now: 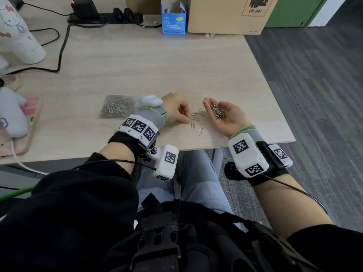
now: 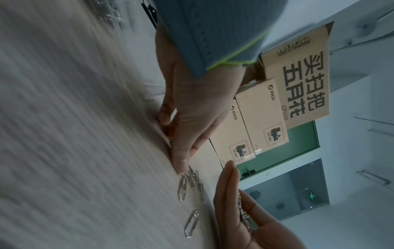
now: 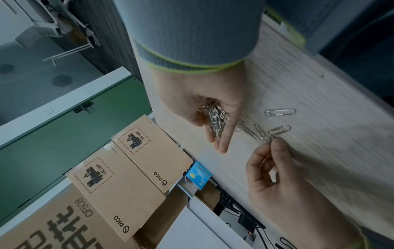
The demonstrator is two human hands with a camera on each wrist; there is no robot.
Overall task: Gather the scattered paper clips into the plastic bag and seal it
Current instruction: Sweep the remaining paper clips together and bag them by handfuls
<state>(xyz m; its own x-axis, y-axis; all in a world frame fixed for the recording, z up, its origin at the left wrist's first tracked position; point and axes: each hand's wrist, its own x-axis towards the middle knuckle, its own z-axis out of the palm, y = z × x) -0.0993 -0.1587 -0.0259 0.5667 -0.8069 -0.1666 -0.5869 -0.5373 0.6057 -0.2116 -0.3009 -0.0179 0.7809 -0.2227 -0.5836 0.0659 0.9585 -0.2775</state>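
Observation:
A clear plastic bag [image 1: 116, 108] holding many silver paper clips lies flat on the wooden table, left of my left wrist. Several loose paper clips [image 1: 196, 118] [image 2: 185, 185] [image 3: 259, 131] lie between my hands near the front edge. My left hand [image 1: 187, 119] [image 3: 270, 144] is curled over them, thumb and forefinger pinching the end of one clip on the tabletop. My right hand [image 1: 211, 104] [image 3: 222, 144] lies palm up just to the right, fingers nearly straight, carrying a small heap of clips [image 1: 217, 114] [image 3: 217, 118] in the palm.
A blue carton [image 1: 173, 20] and cardboard boxes [image 1: 225, 14] stand at the back. A power strip [image 1: 106, 16] with black cables runs across the back left. A white bottle [image 1: 17, 36] and a plush toy [image 1: 11, 112] sit at the left. The table's front edge [image 1: 196, 149] is close behind the clips.

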